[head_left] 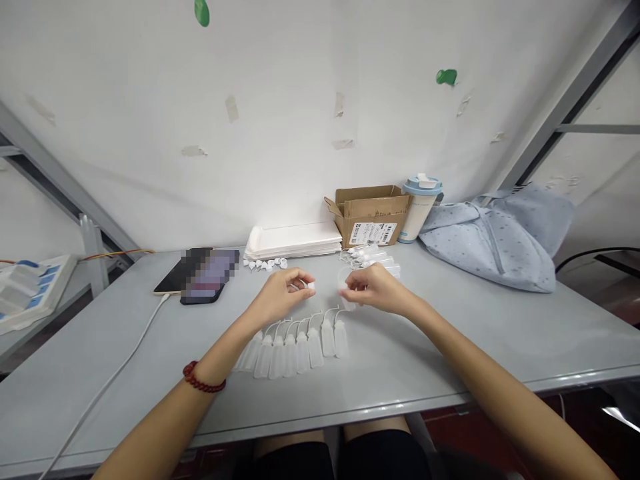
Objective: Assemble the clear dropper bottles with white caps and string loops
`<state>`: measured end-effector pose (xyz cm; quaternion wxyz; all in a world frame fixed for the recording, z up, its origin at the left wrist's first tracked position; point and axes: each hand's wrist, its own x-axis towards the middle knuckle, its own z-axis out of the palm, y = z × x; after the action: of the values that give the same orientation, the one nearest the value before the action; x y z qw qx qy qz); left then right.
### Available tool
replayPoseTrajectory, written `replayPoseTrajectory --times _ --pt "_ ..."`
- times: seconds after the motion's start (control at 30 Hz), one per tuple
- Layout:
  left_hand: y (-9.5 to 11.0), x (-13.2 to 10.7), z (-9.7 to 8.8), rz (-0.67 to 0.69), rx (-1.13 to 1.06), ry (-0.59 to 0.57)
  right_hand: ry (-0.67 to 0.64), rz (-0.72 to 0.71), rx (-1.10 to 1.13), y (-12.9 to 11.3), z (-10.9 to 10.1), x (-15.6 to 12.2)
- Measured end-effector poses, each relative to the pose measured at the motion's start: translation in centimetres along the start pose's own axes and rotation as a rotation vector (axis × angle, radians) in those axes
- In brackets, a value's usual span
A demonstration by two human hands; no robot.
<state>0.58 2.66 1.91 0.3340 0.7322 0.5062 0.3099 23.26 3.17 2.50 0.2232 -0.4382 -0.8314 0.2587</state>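
Observation:
My left hand (280, 293) is closed in a pinch on a small white cap (311, 287) above the table. Across from it, my right hand (373, 288) grips a translucent plastic squeeze bottle (349, 305), partly covered by the fingers. The two hands are apart. Below them lies a row of several similar squeeze bottles (302, 352) with thin curved spouts. Several loose white caps (265, 265) sit behind my left hand. More translucent bottles (367, 253) are heaped behind my right hand.
A stack of white padded envelopes (295, 239) and an open cardboard box (373, 213) stand against the wall, beside a lidded cup (417, 210) and a pale blue cloth bag (495, 240). At left are phones (200, 277) with a white cable (117, 373). The grey table (425, 380) ends at my lap.

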Motion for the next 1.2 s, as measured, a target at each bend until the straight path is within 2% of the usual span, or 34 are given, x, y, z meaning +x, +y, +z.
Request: replayPoseTrajectory --times 0.1,0.3,0.47,0.73,0.9,1.2 --pt "0.6 -0.3 0.1 0.015 -0.094 -0.035 0.177 -0.076 -0.081 0.7 1.5 0.5" --pt "0.9 -0.8 0.9 0.029 -0.227 -0.112 0.196 -0.124 -0.151 2.0 3.8 1.4" --pt "1.1 -0.9 1.7 0.071 -0.211 -0.120 0.183 -0.111 -0.134 2.3 3.9 1.4" --pt "1.4 -1.1 1.9 0.206 -0.076 -0.028 0.141 -0.193 -0.272 1.6 4.1 0.9" --pt "1.2 -1.2 1.6 0.184 0.005 0.079 0.186 -0.258 -0.322 1.6 4.1 0.7" --pt "1.3 -1.0 1.2 0.131 0.061 0.083 0.216 -0.283 -0.318 1.3 3.9 0.5"
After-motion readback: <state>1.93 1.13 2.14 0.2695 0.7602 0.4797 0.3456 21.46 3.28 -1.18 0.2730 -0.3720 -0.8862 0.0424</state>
